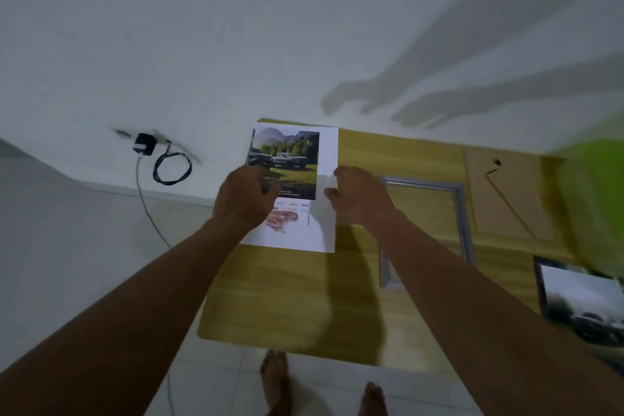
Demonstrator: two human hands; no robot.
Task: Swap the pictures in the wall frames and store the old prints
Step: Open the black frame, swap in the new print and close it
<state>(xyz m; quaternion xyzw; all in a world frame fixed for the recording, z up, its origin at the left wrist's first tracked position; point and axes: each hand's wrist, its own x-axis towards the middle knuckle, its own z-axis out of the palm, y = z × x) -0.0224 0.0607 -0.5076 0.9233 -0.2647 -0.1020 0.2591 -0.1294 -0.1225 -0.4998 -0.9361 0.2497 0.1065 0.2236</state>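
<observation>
Feet [275, 378]: bare, on tile, close to the near edge of the table [287, 307]. Anything that slides off that edge lands on your toes.

Framed print [580, 307]: lies at the table's right side, partly out of view. Your right forearm passes just beside it, and a careless sweep could nudge it off.

Left hand [243, 196]: fingers curl over the left edge of the sheet [290, 159] and grip it. Right hand [358, 196]: thumb and fingers pinch the right edge. The sheet, with a truck picture on its upper half, sits over the table's far left corner. It looks raised a little, to judge by the shadow under it.

Risks here:
- Pulling the hands apart or twisting them would crease or tear the paper.
- The left fingers lie on the printed area, so smudging is likely if you press.

Empty frame [461, 213]: flat on the table, just right of your right hand. The sheet looks larger than the opening, so it may buckle if forced in untrimmed.

Backing board [506, 199]: beyond the frame, near the far edge.

Charger [145, 144]: on the wall to the left. Its cable [170, 165] trails down to the floor and is a trip hazard if you step left.
</observation>
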